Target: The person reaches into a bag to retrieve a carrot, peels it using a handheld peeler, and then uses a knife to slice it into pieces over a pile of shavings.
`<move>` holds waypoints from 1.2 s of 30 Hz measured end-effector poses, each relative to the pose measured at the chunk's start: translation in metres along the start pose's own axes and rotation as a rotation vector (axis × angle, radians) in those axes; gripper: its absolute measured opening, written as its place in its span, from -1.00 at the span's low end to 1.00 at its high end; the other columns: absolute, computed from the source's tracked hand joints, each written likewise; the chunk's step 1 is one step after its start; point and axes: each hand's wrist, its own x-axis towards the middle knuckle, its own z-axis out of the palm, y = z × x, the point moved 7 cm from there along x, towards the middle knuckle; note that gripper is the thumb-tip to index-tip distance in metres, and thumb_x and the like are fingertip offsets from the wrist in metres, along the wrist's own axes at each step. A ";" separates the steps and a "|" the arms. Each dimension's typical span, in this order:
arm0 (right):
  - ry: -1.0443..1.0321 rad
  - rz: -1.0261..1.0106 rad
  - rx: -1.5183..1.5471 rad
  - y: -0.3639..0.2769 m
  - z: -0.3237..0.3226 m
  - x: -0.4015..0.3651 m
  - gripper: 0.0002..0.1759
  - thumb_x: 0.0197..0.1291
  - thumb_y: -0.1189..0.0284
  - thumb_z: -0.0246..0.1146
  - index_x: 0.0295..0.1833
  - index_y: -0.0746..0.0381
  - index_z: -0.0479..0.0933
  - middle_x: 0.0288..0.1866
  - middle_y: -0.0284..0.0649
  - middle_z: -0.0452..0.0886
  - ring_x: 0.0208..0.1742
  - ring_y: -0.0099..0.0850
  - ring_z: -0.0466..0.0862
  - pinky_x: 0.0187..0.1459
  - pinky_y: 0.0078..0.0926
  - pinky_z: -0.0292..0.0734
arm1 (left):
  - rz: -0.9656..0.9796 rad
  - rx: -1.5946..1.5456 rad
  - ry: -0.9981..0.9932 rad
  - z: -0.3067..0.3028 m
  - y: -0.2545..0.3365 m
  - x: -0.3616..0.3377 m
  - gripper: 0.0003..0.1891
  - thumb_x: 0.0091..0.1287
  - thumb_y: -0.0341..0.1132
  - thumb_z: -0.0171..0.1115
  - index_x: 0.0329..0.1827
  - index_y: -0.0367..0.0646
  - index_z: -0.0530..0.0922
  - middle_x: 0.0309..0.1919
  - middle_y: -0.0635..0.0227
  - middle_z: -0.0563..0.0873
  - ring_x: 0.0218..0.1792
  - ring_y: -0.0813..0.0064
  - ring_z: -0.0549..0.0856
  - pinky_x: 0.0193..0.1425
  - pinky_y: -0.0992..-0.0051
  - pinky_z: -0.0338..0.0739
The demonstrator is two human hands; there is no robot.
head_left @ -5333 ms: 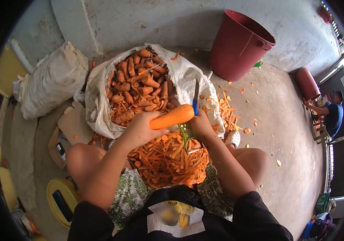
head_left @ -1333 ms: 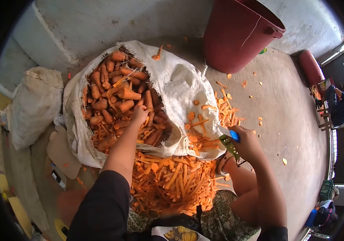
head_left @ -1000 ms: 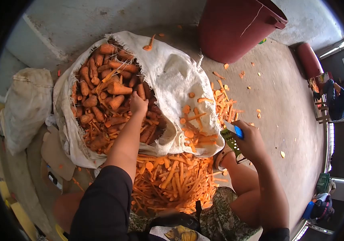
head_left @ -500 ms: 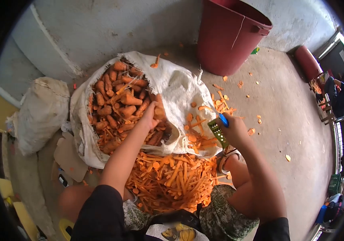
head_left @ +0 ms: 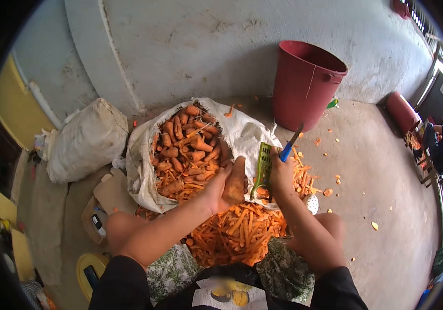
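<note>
My left hand [head_left: 215,192] is closed around a thick unpeeled carrot [head_left: 235,182], held upright above the peelings. My right hand [head_left: 282,178] grips a green flat hand grater with a peeler end [head_left: 264,165] together with a blue-handled knife [head_left: 286,151], whose blade points up and away. A small gap separates the grater from the carrot. Behind my left hand, an open white sack [head_left: 141,170] lies on its side, full of carrots [head_left: 198,143]. Between my legs sits a heap of orange peelings [head_left: 237,232].
A tall red bin [head_left: 304,88] stands against the wall. To the left are a stuffed white sack [head_left: 89,142], a cardboard piece [head_left: 112,191] and a yellow lid [head_left: 83,268] with a dark phone-like object on it. Carrot scraps [head_left: 304,178] dot the floor at right.
My left hand has drawn a carrot out of the sack and brought it toward me. My right hand has turned the grater upright beside it. The camera view has tilted up.
</note>
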 end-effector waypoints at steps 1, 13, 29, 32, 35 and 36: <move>0.016 0.075 0.070 0.004 0.003 -0.008 -0.72 0.21 0.31 0.06 -0.49 0.24 0.37 -0.67 -0.44 0.34 -0.71 -0.63 0.28 -0.66 -0.61 0.18 | 0.058 -0.058 0.003 -0.003 -0.007 -0.005 -0.70 0.33 -0.08 -0.10 -0.10 -0.09 0.42 -0.31 0.39 0.58 -0.35 0.45 0.58 -0.28 0.42 0.52; 0.027 -0.194 -0.248 0.011 0.030 -0.066 -0.70 0.24 0.31 0.03 -0.45 0.30 0.35 -0.66 -0.39 0.32 -0.61 -0.62 0.27 -0.56 -0.57 0.22 | -0.024 0.057 -0.073 -0.003 -0.045 -0.048 -0.68 0.40 -0.10 -0.27 -0.08 -0.08 0.41 -0.30 0.44 0.57 -0.27 0.56 0.58 -0.17 0.46 0.53; 0.074 -0.082 -0.033 0.026 0.034 -0.051 -0.70 0.25 0.30 0.02 -0.47 0.27 0.38 -0.64 -0.37 0.38 -0.63 -0.61 0.34 -0.60 -0.59 0.23 | -0.099 -0.117 -0.090 -0.025 -0.048 -0.015 -0.63 0.37 -0.06 -0.23 -0.10 -0.16 0.43 -0.29 0.29 0.60 -0.34 0.45 0.61 -0.24 0.44 0.57; 0.104 -0.146 -0.266 0.035 0.031 -0.046 -0.70 0.24 0.33 0.03 -0.47 0.29 0.38 -0.64 -0.36 0.38 -0.64 -0.59 0.33 -0.61 -0.58 0.22 | -0.065 0.000 -0.087 -0.032 -0.051 -0.013 -0.65 0.39 -0.10 -0.27 -0.10 -0.14 0.42 -0.30 0.31 0.59 -0.35 0.48 0.61 -0.26 0.45 0.57; 0.181 -0.101 -0.293 0.055 0.017 -0.022 -0.69 0.26 0.31 0.01 -0.44 0.30 0.40 -0.65 -0.32 0.39 -0.63 -0.56 0.34 -0.58 -0.52 0.25 | -0.090 0.187 -0.036 -0.040 -0.051 -0.014 -0.65 0.40 -0.11 -0.31 -0.08 -0.13 0.41 -0.30 0.33 0.59 -0.34 0.51 0.61 -0.26 0.47 0.56; 0.249 -0.053 -0.306 0.057 0.006 -0.007 -0.68 0.27 0.29 -0.01 -0.41 0.31 0.43 -0.64 -0.28 0.41 -0.62 -0.53 0.37 -0.56 -0.47 0.27 | -0.129 0.323 0.012 -0.042 -0.051 -0.015 -0.64 0.41 -0.10 -0.32 -0.07 -0.11 0.40 -0.30 0.35 0.58 -0.34 0.52 0.61 -0.26 0.47 0.56</move>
